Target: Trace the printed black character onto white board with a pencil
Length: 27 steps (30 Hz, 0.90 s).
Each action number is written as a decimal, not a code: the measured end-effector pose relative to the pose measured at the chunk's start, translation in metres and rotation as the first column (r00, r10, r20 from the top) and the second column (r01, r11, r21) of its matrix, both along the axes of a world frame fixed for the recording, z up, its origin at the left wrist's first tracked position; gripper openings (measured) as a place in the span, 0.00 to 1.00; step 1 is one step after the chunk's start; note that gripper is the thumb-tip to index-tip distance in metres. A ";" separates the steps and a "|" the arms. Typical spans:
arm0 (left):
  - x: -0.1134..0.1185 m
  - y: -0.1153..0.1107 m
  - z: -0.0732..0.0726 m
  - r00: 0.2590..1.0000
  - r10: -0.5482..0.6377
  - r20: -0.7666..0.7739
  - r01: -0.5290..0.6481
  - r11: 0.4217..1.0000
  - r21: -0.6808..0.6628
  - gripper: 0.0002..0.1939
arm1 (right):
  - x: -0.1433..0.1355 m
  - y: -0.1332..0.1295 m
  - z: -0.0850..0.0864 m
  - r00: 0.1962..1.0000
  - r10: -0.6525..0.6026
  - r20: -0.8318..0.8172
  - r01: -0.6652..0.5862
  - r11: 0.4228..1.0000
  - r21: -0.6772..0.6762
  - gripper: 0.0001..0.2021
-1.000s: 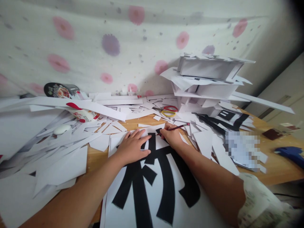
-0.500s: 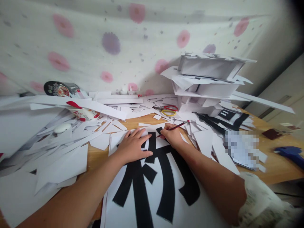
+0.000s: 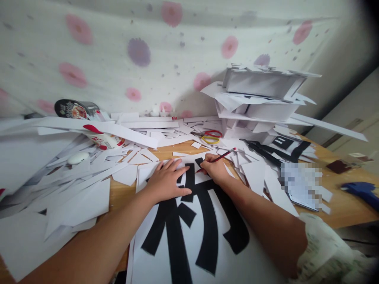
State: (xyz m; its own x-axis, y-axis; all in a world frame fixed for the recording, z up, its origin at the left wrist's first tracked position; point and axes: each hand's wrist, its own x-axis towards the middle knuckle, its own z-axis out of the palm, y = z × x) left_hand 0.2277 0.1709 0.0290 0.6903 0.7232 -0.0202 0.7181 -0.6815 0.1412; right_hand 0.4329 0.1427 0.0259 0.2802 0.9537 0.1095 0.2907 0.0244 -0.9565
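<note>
Grips a dark red pencil (image 3: 227, 153) in the right hand (image 3: 213, 167) with curled fingers, aiming the tip down beside the short upright bar of a large black character (image 3: 177, 244). Spreads the left hand (image 3: 167, 179) flat over the character's upper left with nothing in its grasp, thumb and forefinger reaching the bar. Lies, as a character, on a white sheet (image 3: 237, 268) between the forearms. Looks like outlining along the bar's edge; cannot tell contact between tip and paper. Probably calls next for firm left-hand pressure and a slow, close stroke, without shifting the sheet. Farther out, includes red-and-yellow-handled scissors (image 3: 211, 142) among paper scraps (image 3: 100, 189), then a white box stack (image 3: 260, 85) at back right and a printed cup (image 3: 108, 141) at back left.
</note>
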 end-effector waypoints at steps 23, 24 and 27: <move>-0.001 -0.004 0.002 0.995 -0.103 0.018 0.102 0.994 0.049 0.33 | -0.001 -0.003 0.000 0.994 0.094 -0.051 -0.095 0.995 -0.010 0.09; -0.001 -0.004 0.003 0.993 -0.118 0.014 0.117 0.992 0.044 0.31 | -0.001 -0.003 0.000 0.994 0.097 -0.051 -0.098 0.995 -0.010 0.09; 0.000 -0.005 0.006 0.991 -0.133 0.000 0.133 0.991 0.015 0.28 | 0.000 -0.003 -0.002 0.993 0.109 -0.052 -0.110 0.994 -0.010 0.09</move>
